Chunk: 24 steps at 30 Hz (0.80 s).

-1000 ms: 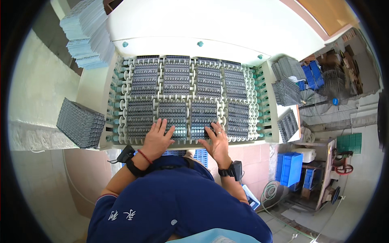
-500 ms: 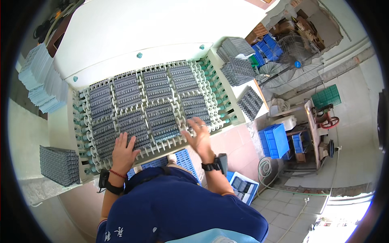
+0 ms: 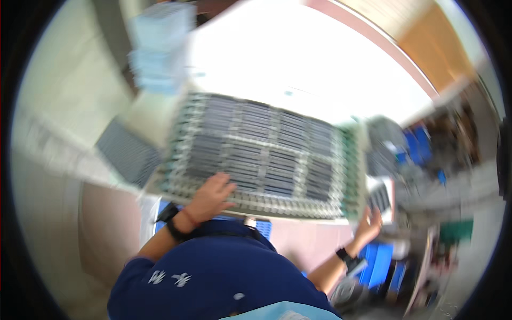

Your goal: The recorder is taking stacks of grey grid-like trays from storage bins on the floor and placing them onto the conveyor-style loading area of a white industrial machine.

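Dark grey ribbed trays (image 3: 281, 173) lie in two rows on a machine's conveyor bed (image 3: 250, 205) with pale rollers; everything is smeared by motion. My left hand (image 3: 212, 197) is open over the bed's near edge at the left, fingers stretched toward the near row. I cannot tell whether it touches a tray. Beyond the bed's right end, my right hand (image 3: 368, 228) is raised with fingers apart and nothing seen in it. It is just below a single dark ribbed tray (image 3: 380, 197) on a small white side shelf (image 3: 391, 213).
Grey trays are stacked at the left (image 3: 129, 153) and behind the side shelf (image 3: 385, 136). A tall pile of pale blue sheets (image 3: 162, 48) stands at the back left. Blue bins (image 3: 376, 261) are at the lower right. A large white cover (image 3: 298, 58) rises behind the bed.
My right hand has left the trays on the bed and moved right, to the side shelf. My left hand stays near the bed's front edge. The whole view has turned.
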Motion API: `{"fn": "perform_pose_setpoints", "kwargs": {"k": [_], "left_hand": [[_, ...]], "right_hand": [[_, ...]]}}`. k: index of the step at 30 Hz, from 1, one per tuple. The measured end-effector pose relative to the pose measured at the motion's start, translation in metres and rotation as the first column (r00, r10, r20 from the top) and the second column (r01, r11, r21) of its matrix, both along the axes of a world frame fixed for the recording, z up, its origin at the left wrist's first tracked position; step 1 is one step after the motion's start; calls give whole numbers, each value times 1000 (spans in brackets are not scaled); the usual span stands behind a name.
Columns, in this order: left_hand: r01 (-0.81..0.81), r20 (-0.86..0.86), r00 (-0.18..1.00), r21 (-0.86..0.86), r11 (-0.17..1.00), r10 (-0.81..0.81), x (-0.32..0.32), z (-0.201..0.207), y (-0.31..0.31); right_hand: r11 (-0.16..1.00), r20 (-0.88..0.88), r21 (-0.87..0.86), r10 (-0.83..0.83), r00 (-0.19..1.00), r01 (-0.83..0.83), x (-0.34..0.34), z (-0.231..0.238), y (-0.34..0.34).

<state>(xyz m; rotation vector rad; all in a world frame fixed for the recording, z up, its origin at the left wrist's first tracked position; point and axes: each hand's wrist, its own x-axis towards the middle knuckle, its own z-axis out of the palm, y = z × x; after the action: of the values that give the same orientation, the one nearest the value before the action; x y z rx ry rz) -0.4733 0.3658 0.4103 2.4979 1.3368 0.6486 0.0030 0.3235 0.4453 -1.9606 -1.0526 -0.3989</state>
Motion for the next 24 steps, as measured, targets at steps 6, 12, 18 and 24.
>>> {"fn": "perform_pose_setpoints", "kwargs": {"k": [6,12,18,24], "left_hand": [[-9,14,1000,10,1000,9,-4,-2,-20],[-49,56,997,-25,998,51,-22,4,-25],[-103,109,987,-134,986,118,-37,8,-38],[-48,107,992,-150,988,64,-37,4,-28]], "right_hand": [[972,-171,-126,173,970,-196,-49,16,25],[954,-152,-42,287,946,-297,-58,22,58],[942,-181,-125,288,940,-312,-103,37,80],[963,-107,-1,268,957,-270,-97,42,68]]}}
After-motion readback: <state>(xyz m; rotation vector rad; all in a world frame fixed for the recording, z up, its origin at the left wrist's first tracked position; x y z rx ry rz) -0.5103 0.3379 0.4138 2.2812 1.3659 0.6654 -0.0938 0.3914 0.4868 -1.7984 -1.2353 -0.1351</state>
